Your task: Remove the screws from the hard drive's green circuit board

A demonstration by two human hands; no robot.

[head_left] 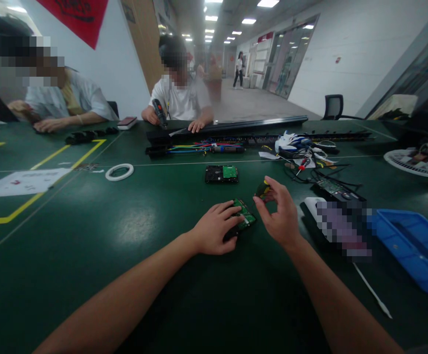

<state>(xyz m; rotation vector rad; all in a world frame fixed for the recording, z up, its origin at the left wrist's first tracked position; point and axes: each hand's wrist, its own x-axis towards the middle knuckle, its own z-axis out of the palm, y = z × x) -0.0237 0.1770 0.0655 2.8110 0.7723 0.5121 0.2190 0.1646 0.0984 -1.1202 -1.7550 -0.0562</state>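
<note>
In the head view, a hard drive (246, 219) lies on the green table with its green circuit board facing up. My left hand (219, 227) is closed over its left side, fingers across the board and thumb at the near edge. Just right of the drive, my right hand (280, 212) pinches a small screwdriver (262, 189) by its dark, yellow-trimmed handle, held raised. Its shaft does not show clearly. Beyond my hands lies a second hard drive (221, 174), black with a green board section, untouched.
At right are a blue tray (413, 246), a white-edged device (313, 206) and an open circuit board (341, 189). Gloves (291, 141), cables and a red screwdriver (302, 166) lie behind. A white ring (119, 172) is at left. Across the table, a person holds a power driver (159, 112).
</note>
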